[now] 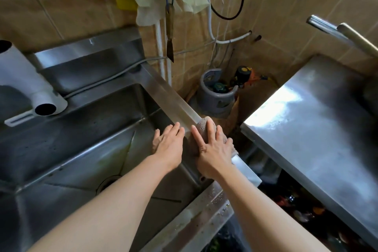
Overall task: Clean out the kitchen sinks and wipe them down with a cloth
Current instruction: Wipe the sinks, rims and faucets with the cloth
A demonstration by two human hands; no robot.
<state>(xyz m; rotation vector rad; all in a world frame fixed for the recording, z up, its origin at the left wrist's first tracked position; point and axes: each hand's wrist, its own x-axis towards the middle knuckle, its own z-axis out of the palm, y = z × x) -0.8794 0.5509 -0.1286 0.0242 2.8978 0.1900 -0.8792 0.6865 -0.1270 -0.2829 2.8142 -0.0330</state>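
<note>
Grey-brown cloth (204, 128) draped over the right-hand rim (178, 106) of the steel sink (86, 129), about halfway along the rim's near stretch. Right hand (213, 149) lies on top of it, fingers spread and fairly straight, pressing the cloth down onto the rim; nothing curled round it. Left hand (168, 142) just beside, flat and relaxed against the inner wall of the basin, fingertips reaching the rim edge, holding nothing.

Basin looks cleared; drain (108, 182) visible at the bottom, faint greenish streaks on the floor of the sink. Droplets on the front ledge (206, 204).

Risks, as I judge them:
- Cloth is only pinned by a flat palm. A long stroke could let it slide off the outer side and drop into the gap toward the gas cylinder (216, 96).
- Rim edge is thin sheet metal; fingers running off the cloth could catch it.
- Wet ledge: a leaning forearm might slip.
- Knife (169, 32) hanging on the tiled wall sits above the rim's far end; a stroke carried that far brings the hand near its tip.

Steel counter (319, 120) stands well apart to the right.
</note>
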